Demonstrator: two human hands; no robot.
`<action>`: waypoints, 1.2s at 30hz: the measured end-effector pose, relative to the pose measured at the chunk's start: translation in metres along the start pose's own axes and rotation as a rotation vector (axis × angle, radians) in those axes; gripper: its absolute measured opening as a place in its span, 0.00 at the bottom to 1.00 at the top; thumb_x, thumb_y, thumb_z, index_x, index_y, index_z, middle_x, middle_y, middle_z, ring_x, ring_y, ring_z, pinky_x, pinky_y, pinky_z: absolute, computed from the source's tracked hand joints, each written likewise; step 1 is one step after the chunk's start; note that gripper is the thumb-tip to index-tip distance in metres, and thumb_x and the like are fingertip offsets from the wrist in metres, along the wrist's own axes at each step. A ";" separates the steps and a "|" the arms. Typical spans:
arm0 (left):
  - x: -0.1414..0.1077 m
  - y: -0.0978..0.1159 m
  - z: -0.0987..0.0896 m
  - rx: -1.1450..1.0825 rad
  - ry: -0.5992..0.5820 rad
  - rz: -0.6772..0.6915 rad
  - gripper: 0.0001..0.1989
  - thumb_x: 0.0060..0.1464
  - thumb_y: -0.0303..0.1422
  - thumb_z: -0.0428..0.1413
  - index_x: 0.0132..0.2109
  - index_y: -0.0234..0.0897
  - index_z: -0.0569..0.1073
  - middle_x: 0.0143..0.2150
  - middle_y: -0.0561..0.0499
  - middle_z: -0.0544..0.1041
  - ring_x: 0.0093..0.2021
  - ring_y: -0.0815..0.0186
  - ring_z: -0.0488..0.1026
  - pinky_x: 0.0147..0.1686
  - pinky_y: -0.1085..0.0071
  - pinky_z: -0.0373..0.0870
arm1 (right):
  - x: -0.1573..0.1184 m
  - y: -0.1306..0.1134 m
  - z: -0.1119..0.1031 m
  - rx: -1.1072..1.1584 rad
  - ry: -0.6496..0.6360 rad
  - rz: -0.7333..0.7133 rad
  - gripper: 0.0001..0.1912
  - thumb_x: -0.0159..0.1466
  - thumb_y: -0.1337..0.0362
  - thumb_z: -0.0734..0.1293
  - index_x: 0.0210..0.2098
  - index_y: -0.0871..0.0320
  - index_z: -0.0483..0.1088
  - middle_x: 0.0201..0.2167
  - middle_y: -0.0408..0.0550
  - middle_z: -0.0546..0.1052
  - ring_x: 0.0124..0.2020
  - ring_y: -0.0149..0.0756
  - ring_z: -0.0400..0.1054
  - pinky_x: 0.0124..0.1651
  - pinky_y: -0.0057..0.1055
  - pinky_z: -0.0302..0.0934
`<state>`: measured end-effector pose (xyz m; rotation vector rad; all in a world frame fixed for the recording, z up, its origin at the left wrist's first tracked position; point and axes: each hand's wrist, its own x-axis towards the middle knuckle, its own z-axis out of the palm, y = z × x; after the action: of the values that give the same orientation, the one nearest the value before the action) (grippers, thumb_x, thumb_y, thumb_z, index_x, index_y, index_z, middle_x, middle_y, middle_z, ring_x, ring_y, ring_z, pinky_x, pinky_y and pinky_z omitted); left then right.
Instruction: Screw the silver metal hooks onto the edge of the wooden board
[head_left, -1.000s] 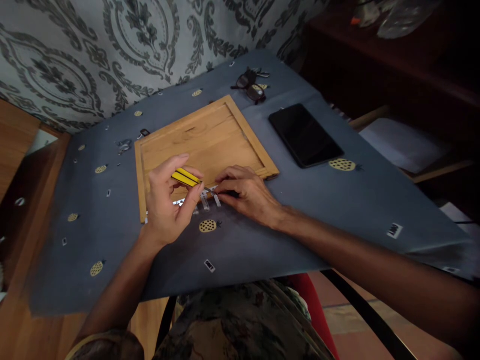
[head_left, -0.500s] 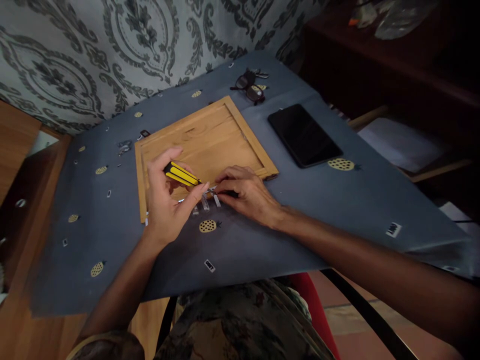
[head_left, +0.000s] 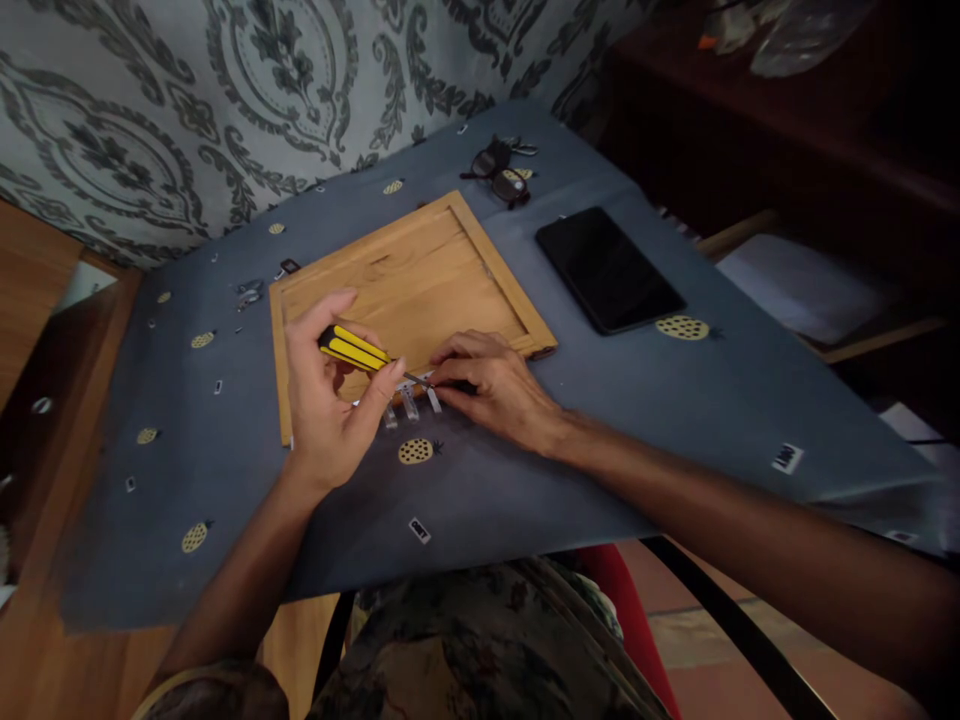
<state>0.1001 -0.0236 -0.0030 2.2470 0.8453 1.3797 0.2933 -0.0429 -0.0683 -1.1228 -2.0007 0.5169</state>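
Observation:
My left hand (head_left: 330, 390) is closed on the yellow and black handle of a screwdriver (head_left: 354, 347), thumb along its front. The thin metal shaft points right, its tip by the fingertips of my right hand (head_left: 499, 388). Those right fingers pinch together at the near edge of a framed wooden board (head_left: 390, 275). Something dark shows under them, too hidden to name. Below that edge, small clear plastic strips (head_left: 409, 403) and a whitish strip (head_left: 434, 400) stick out over the tablecloth.
A black tablet or phone (head_left: 607, 270) lies right of the board. Behind it are folded glasses (head_left: 499, 175) beside some keys (head_left: 521, 147). Small metal pieces (head_left: 249, 294) lie at the left. The blue tablecloth (head_left: 585, 450) has printed pineapples. A patterned curtain (head_left: 281, 80) hangs behind.
My left hand and the screwdriver have shifted slightly left, so more of the metal shaft shows between the hands. My right hand has stayed nearly still.

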 end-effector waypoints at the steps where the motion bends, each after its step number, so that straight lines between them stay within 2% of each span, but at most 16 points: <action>1: -0.001 0.000 0.000 0.001 -0.007 -0.004 0.26 0.60 0.36 0.63 0.62 0.49 0.64 0.52 0.48 0.69 0.41 0.69 0.74 0.37 0.72 0.79 | 0.000 0.000 0.000 -0.004 0.003 -0.002 0.05 0.66 0.69 0.70 0.38 0.56 0.80 0.42 0.51 0.79 0.45 0.41 0.71 0.49 0.40 0.62; 7: -0.005 -0.002 -0.002 0.019 -0.057 -0.053 0.30 0.59 0.35 0.64 0.64 0.48 0.61 0.50 0.48 0.71 0.44 0.66 0.75 0.39 0.71 0.77 | -0.001 0.001 0.001 -0.004 0.022 -0.022 0.05 0.66 0.69 0.71 0.39 0.56 0.80 0.41 0.51 0.79 0.45 0.41 0.71 0.48 0.39 0.61; 12: -0.003 -0.002 0.001 -0.001 0.003 -0.055 0.36 0.52 0.39 0.70 0.63 0.48 0.62 0.47 0.50 0.72 0.40 0.68 0.75 0.40 0.70 0.77 | 0.000 0.002 0.002 -0.009 0.026 -0.027 0.04 0.66 0.68 0.71 0.38 0.55 0.80 0.41 0.50 0.79 0.44 0.40 0.72 0.49 0.39 0.62; 15: -0.003 -0.002 0.002 -0.013 0.020 -0.091 0.37 0.50 0.40 0.71 0.63 0.48 0.63 0.53 0.48 0.71 0.39 0.69 0.76 0.40 0.70 0.79 | -0.001 0.003 0.002 -0.021 0.025 -0.027 0.04 0.66 0.68 0.71 0.38 0.54 0.80 0.41 0.49 0.79 0.45 0.41 0.72 0.49 0.39 0.62; 18: -0.002 -0.001 0.000 -0.009 0.032 -0.120 0.34 0.50 0.39 0.70 0.61 0.47 0.65 0.59 0.47 0.69 0.40 0.69 0.78 0.39 0.71 0.80 | -0.001 0.003 0.003 -0.016 0.032 -0.037 0.04 0.66 0.68 0.70 0.38 0.56 0.80 0.41 0.50 0.79 0.45 0.41 0.72 0.49 0.39 0.62; 23: -0.001 0.004 -0.003 -0.092 -0.069 -0.145 0.29 0.57 0.35 0.66 0.62 0.46 0.63 0.44 0.51 0.79 0.42 0.64 0.81 0.45 0.65 0.82 | -0.001 0.004 0.003 -0.016 0.027 -0.035 0.05 0.66 0.68 0.71 0.39 0.56 0.80 0.42 0.51 0.79 0.45 0.41 0.72 0.49 0.40 0.62; 27: -0.001 0.006 -0.002 -0.082 -0.101 -0.154 0.25 0.60 0.31 0.62 0.61 0.44 0.63 0.45 0.50 0.79 0.45 0.65 0.81 0.46 0.66 0.82 | -0.001 0.004 0.003 -0.016 0.034 -0.041 0.05 0.66 0.68 0.71 0.38 0.55 0.80 0.42 0.51 0.79 0.45 0.41 0.72 0.49 0.39 0.61; 32: -0.002 0.004 0.001 -0.021 -0.056 -0.157 0.26 0.55 0.30 0.66 0.58 0.43 0.66 0.40 0.56 0.76 0.39 0.72 0.78 0.39 0.76 0.79 | -0.001 0.005 0.004 -0.018 0.052 -0.062 0.04 0.66 0.68 0.71 0.38 0.56 0.80 0.41 0.50 0.79 0.44 0.41 0.72 0.47 0.39 0.61; 36: -0.003 0.005 0.000 0.032 -0.052 -0.130 0.22 0.57 0.30 0.64 0.57 0.42 0.68 0.40 0.55 0.75 0.37 0.72 0.77 0.38 0.77 0.78 | -0.001 0.005 0.004 -0.022 0.049 -0.058 0.04 0.66 0.68 0.71 0.38 0.56 0.80 0.40 0.50 0.79 0.44 0.41 0.72 0.48 0.39 0.62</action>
<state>0.1003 -0.0294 -0.0021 2.1997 0.9834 1.2529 0.2930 -0.0406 -0.0747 -1.0776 -1.9940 0.4347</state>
